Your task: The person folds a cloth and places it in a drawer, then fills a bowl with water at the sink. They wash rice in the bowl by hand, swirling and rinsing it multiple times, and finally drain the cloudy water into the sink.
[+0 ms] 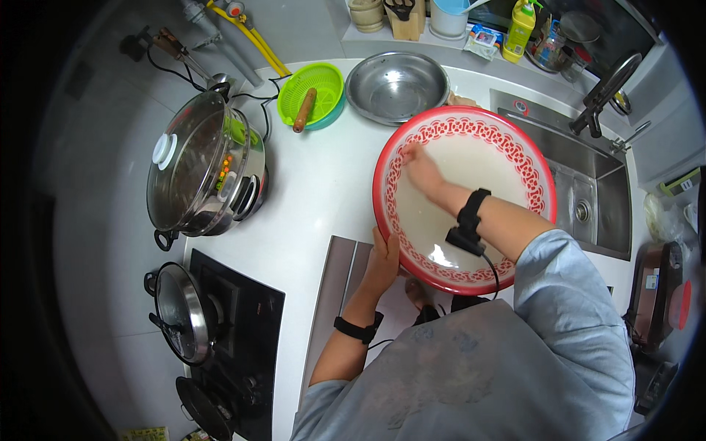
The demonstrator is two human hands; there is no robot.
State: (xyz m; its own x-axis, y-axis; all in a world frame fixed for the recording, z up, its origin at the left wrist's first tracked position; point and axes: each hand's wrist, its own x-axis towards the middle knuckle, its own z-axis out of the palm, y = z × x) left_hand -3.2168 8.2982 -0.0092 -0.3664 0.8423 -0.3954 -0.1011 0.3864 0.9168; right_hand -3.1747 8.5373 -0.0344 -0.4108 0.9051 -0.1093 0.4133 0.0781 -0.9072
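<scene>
A large white enamel basin [474, 165] with a red rim and a red patterned band sits tilted at the counter's front edge. My left hand [383, 259] grips its rim at the lower left, fingers partly hidden beneath. Inside the basin, my right hand [419, 162] is at the upper-left wall, over the patterned band. That hand is blurred, and I cannot make out anything in its fingers. The basin's inner surface looks shiny near the bottom rim. Each wrist wears a black strap with a cable.
Behind the basin lies a stainless steel bowl [394, 85]. Left of it, a green plastic colander [325, 80] holds a wooden-handled tool [305, 110]. A sink [584, 182] with a dark faucet [598, 102] is on the right. A lidded steamer pot [193, 165] and a black cooktop [242, 320] stand left.
</scene>
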